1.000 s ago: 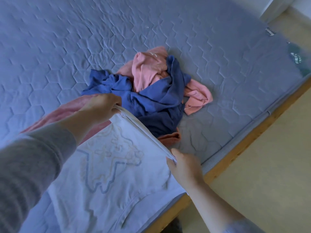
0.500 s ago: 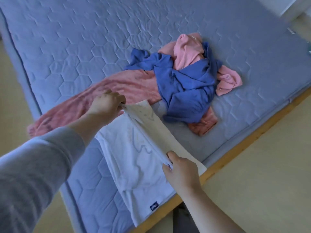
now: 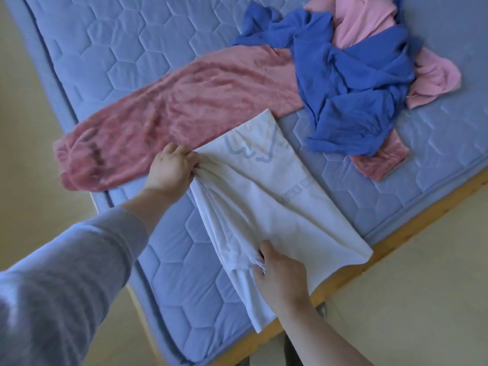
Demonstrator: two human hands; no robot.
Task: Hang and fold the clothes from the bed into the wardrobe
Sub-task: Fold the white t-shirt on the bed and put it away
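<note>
A white garment (image 3: 280, 207) with a pale blue outline print lies folded lengthwise at the near corner of the blue quilted mattress (image 3: 137, 48). My left hand (image 3: 171, 170) pinches its far left edge, where the cloth bunches into creases. My right hand (image 3: 280, 276) grips the near end of the same edge. A long dusty-pink fuzzy garment (image 3: 179, 107) stretches across the bed behind the white one. Further right lies a heap made of a blue garment (image 3: 351, 80) and a light pink garment (image 3: 367, 19).
The wooden bed frame (image 3: 412, 223) runs along the mattress's right edge. Beige floor (image 3: 422, 299) lies to the right and at the left beyond the mattress corner. No wardrobe is in view.
The white garment's raised half has been laid over to the right, so it now lies flat and folded. Both hands dropped to the mattress, still holding its left edge. The view shifted left.
</note>
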